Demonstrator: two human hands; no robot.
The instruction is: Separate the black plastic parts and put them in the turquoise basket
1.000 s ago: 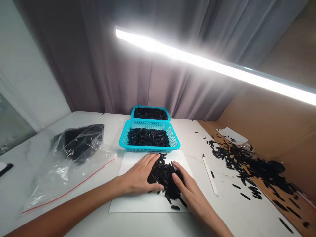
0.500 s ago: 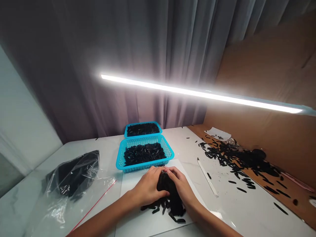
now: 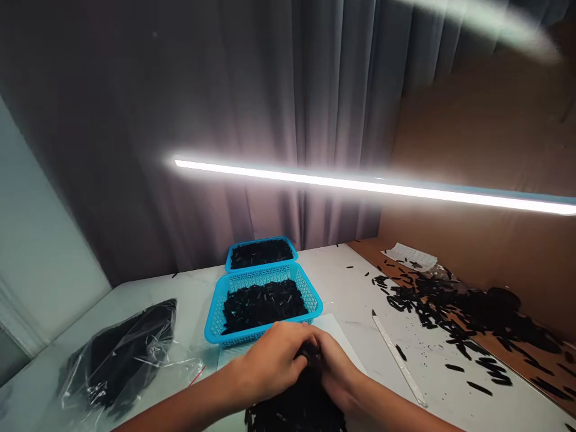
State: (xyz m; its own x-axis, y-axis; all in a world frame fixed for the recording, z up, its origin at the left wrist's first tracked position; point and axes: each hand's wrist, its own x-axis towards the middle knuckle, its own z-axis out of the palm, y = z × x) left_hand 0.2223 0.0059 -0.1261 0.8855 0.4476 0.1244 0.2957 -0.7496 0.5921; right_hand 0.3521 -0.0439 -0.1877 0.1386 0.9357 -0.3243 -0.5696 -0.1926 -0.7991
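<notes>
One clear bag point(image 3: 168, 364) at left, dark contents point(image 3: 128, 351) inside; next, near blue basket point(image 3: 216, 306) and far blue basket point(image 3: 228, 259), both holding black strips point(image 3: 265, 303). Left hand point(image 3: 275, 360) and right hand point(image 3: 337, 372) together, clamped round black heap point(image 3: 299, 402) before near blue basket.

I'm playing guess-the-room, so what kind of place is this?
Probably a small indoor work corner: a lamp glows before a curtain, and baskets of black pieces stand on the table.
</notes>
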